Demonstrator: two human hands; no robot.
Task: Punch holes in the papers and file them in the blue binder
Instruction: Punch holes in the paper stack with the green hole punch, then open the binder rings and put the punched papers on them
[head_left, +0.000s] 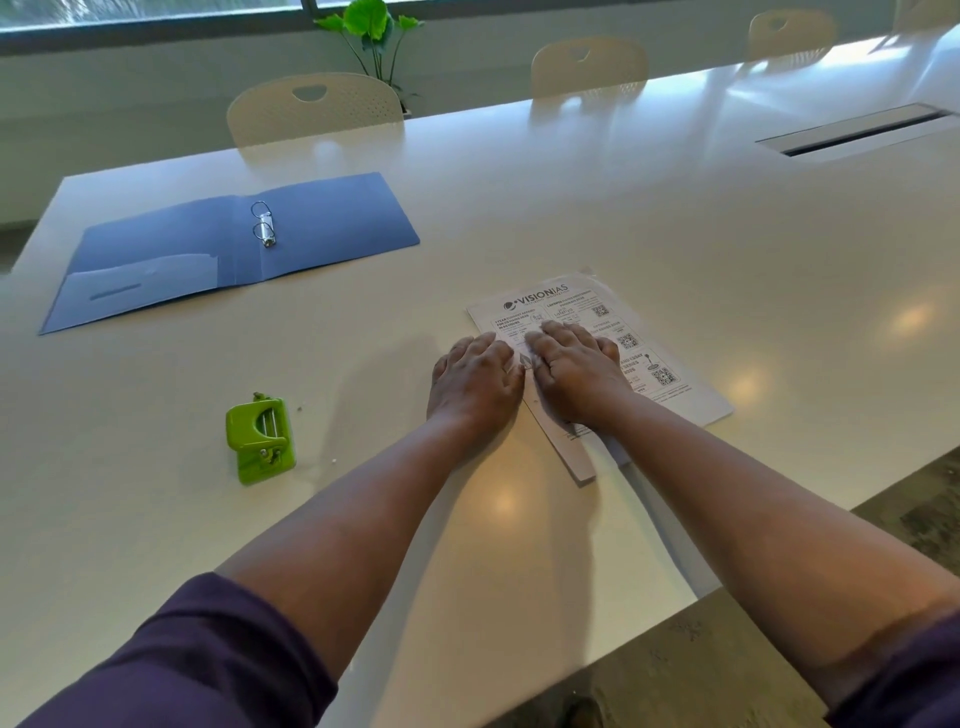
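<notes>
Your purple sleeves (197, 660) sit closest, both forearms reaching out over the desk (597, 218). Left hand (475, 382) and right hand (574, 376) lie side by side, fingers flat, pressing on the papers (670, 343); that stack sits right of centre, its near corner close to the desk's near edge. Blue binder (332, 218) lies open far left, rings up. Green hole punch (260, 439) is near left, with bare desk between it and your hands.
</notes>
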